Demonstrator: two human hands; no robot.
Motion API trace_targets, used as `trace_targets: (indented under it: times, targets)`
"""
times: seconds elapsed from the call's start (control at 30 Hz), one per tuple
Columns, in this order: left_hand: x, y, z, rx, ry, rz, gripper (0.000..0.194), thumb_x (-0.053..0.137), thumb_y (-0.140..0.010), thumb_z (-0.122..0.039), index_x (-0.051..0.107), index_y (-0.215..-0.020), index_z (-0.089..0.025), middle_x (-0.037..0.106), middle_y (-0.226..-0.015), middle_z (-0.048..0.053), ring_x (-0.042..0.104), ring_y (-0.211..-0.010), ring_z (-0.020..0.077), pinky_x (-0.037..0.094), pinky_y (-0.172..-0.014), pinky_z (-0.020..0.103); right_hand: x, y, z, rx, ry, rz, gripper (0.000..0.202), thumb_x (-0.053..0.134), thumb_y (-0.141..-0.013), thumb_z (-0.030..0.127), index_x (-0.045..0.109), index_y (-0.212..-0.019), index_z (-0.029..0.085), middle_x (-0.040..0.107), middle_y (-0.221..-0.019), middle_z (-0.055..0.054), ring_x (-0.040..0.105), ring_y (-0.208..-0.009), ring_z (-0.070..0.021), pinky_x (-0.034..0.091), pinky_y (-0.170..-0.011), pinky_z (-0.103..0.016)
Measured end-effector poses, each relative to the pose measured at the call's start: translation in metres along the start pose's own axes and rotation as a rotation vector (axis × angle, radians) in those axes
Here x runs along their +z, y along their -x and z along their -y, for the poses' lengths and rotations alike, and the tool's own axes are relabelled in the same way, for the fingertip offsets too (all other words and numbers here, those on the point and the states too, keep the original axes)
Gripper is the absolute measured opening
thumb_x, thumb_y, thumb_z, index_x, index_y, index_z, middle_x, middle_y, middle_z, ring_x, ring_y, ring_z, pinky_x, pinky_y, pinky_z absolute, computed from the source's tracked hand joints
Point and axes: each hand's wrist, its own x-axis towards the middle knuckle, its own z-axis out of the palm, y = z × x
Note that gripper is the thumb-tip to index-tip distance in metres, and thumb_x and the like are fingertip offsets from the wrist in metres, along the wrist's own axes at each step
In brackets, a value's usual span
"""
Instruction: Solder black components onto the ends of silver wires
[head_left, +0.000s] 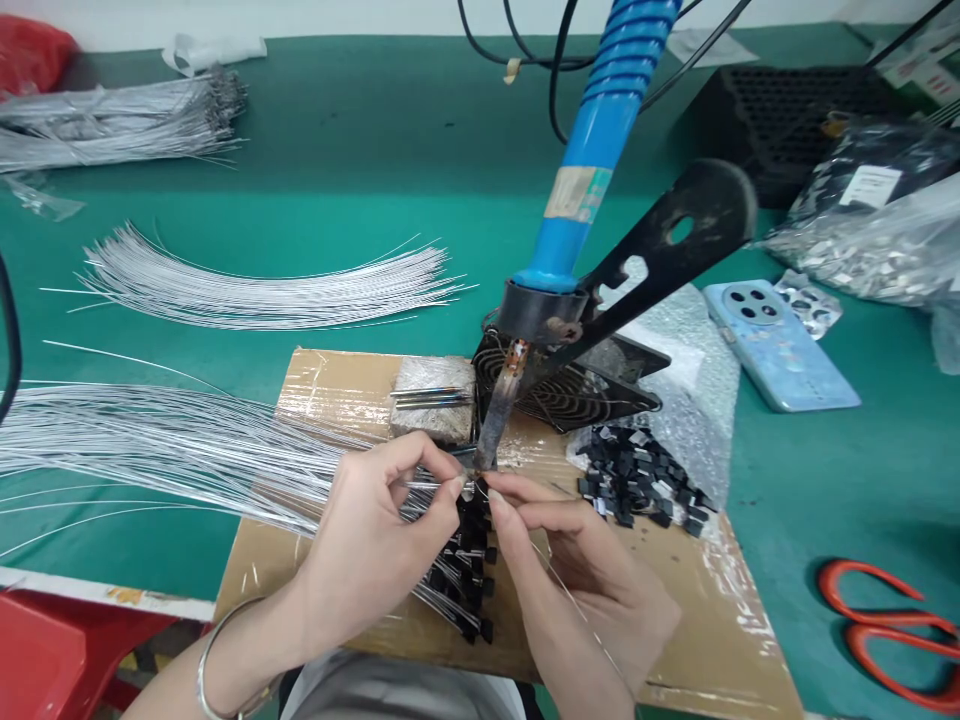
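Observation:
A blue soldering iron (581, 190) slants down on a black metal bracket (675, 235), its tip (496, 425) between my hands. My left hand (375, 540) is closed in a pinch on a thin silvery wire, whose end lies right at the iron's tip. From the other side my right hand (592, 590) pinches a thin strand of solder wire (581, 612), which trails down across the palm. The exact contact at the tip is too small to make out. Below the fingers lie several wires with black ends (469, 585), partly hidden by my left hand.
Cardboard (690, 630) lies under the work. A loose wire bundle (165, 450) stretches left, with another (277, 295) behind. A black fan (570, 385), a pile of small black parts (641, 475), a blue phone (787, 350) and red-handled scissors (892, 630) are around the right side.

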Motion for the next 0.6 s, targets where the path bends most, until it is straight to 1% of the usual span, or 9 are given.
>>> trace_targets:
  times: [0.17,0.3,0.5,0.6]
  targets:
    - [0.0009,-0.0017,0.0017,-0.014,0.016,0.006,0.015,0.062,-0.085,-0.029,0.068,-0.076,-0.018,0.076,-0.083,0.007,0.070,-0.079,0.0224,0.051,-0.068,0.032,0.0005,0.0001,-0.0017,-0.033,-0.001,-0.001,0.015,0.079,-0.090,0.017,0.071,-0.078,0.022,0.084,-0.100,-0.004,0.081,-0.087,-0.0168,0.063,-0.079,-0.022]
    - [0.0016,-0.0024,0.0037,-0.030,0.032,0.013,0.014,0.063,-0.085,-0.029,0.067,-0.076,-0.019,0.075,-0.081,0.006,0.070,-0.080,0.0226,0.053,-0.072,0.033,-0.0002,-0.0007,-0.0034,-0.029,0.013,0.015,0.015,0.079,-0.090,0.019,0.070,-0.078,0.022,0.084,-0.101,-0.005,0.081,-0.086,-0.0173,0.064,-0.080,-0.023]
    - [0.0008,-0.0034,0.0044,-0.022,0.018,0.010,0.011,0.066,-0.085,-0.025,0.068,-0.076,-0.019,0.074,-0.079,0.005,0.068,-0.074,0.0190,0.052,-0.064,0.028,-0.0013,-0.0001,-0.0055,-0.023,0.017,0.015,0.016,0.078,-0.091,0.019,0.070,-0.078,0.022,0.084,-0.101,-0.006,0.081,-0.088,-0.0186,0.064,-0.081,-0.025]
    - [0.0005,-0.0040,0.0038,-0.019,0.024,0.010,0.011,0.068,-0.085,-0.024,0.068,-0.075,-0.019,0.074,-0.078,0.004,0.067,-0.071,0.0178,0.050,-0.061,0.027,-0.0017,-0.0010,-0.0060,-0.018,0.004,0.019,0.016,0.079,-0.090,0.021,0.070,-0.078,0.022,0.085,-0.102,-0.005,0.081,-0.088,-0.0172,0.063,-0.082,-0.023]
